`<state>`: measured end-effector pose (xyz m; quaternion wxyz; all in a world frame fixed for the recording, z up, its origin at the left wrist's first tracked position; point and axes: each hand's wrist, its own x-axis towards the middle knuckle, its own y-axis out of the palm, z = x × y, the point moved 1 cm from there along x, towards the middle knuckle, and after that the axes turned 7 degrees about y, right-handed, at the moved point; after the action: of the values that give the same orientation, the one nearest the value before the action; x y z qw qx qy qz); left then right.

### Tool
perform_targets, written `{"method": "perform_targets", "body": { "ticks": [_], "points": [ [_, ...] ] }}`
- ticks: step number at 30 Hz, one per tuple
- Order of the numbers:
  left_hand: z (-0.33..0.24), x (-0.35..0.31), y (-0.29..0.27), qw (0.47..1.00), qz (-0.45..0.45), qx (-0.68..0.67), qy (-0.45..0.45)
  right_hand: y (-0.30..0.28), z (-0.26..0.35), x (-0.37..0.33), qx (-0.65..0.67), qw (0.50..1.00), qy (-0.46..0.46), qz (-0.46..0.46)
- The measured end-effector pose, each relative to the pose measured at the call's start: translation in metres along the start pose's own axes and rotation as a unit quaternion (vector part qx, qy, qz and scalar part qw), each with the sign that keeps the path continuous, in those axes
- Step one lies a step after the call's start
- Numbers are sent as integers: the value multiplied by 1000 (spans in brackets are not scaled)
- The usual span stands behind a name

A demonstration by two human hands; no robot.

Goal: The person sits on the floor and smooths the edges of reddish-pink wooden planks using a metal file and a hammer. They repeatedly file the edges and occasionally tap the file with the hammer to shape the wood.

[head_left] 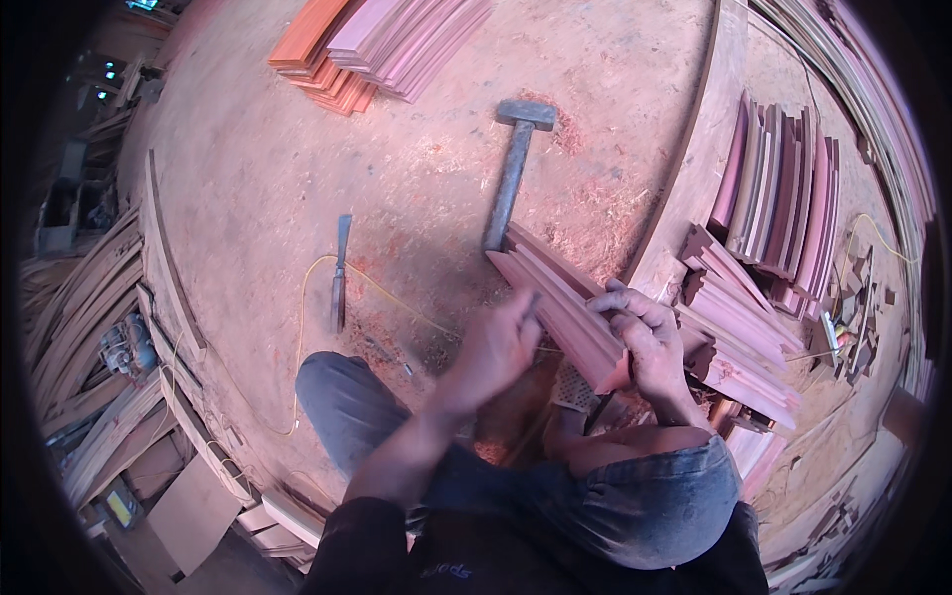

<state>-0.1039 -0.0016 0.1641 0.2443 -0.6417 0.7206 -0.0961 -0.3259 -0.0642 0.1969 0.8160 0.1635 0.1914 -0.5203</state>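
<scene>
On the floor at left lies a chisel (340,278), probably put there to be within reach. Next, the left hand (506,337) is curled against the near side of the moulded wood piece (567,319); I cannot tell if it grips something small. The hammer (516,164) lies just beyond the piece's far end. This piece slants between both hands, and the right hand (647,332) is closed over its right side, seemingly to steady it.
</scene>
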Motion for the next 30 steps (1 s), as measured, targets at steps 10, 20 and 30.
{"method": "perform_targets", "body": {
  "ticks": [10, 20, 30],
  "points": [
    [45, 30, -37, 981, -49, -138, -127, 0, -2, -2, 7, 1000, -1, 4],
    [87, 57, 7, 991, -88, 96, -20, -14, -21, -4, 71, 996, -8, -44],
    [-81, -35, 6, 976, 48, -185, 104, -13, -11, -2, 78, 996, 10, -53]
  ]
}}
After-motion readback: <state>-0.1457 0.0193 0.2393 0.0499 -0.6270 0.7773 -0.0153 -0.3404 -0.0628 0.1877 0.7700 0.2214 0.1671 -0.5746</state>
